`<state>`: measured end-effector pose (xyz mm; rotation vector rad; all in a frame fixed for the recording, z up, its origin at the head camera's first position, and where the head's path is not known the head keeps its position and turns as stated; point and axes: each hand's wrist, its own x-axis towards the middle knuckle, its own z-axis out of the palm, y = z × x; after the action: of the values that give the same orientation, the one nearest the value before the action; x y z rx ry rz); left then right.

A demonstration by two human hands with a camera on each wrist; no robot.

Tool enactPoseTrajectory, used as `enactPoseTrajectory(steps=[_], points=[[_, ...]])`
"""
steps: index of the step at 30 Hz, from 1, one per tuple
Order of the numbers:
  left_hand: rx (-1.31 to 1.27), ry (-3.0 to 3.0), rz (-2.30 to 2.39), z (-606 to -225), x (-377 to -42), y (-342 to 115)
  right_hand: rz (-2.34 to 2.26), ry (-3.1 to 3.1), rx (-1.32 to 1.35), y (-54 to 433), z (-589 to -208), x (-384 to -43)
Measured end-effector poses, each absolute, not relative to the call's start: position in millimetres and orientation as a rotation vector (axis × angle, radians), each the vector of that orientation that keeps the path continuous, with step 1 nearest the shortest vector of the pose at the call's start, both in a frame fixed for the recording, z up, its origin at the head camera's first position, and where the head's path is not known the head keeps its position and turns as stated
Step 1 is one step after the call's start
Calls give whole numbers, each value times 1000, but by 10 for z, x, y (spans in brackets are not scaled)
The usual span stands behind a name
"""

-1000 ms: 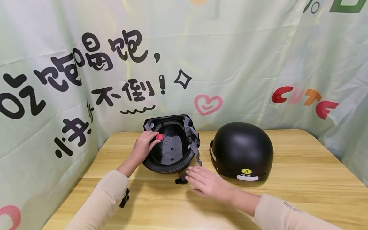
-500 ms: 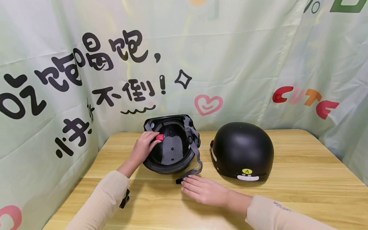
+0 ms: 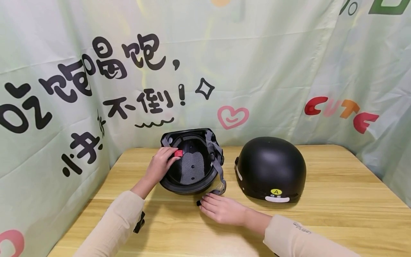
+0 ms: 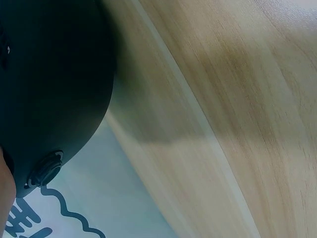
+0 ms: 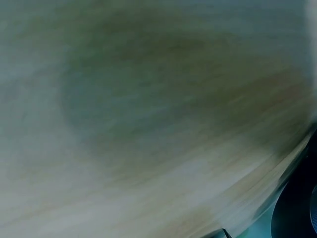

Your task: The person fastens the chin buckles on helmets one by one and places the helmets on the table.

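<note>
An upturned black helmet lies with its padded inside showing; its outer shell fills the left of the left wrist view. My left hand reaches over its left rim, pinching a red buckle piece between thumb and fingers. A grey chin strap hangs from the right side down to the table. My right hand holds the lower end of that strap, fingers over its black buckle, of which only the tip shows. The right thumb is hidden.
To the right stands a second black helmet, dome up, with a yellow "A" sticker. Both helmets are on a wooden table. A printed curtain hangs behind and to the left. Something small and black shows beside the left sleeve.
My right hand has moved left and slightly down onto the strap's black buckle, covering most of it. The left hand and both helmets have stayed put.
</note>
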<state>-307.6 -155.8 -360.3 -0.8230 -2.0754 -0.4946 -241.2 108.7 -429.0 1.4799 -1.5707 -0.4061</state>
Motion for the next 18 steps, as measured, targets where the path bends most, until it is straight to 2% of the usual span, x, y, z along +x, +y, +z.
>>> enactPoseTrajectory(steps=[18], points=[[-815, -2084, -493, -3604, -3075, -1553, -328, -2044, 1272, 1014, -4433, -2365]])
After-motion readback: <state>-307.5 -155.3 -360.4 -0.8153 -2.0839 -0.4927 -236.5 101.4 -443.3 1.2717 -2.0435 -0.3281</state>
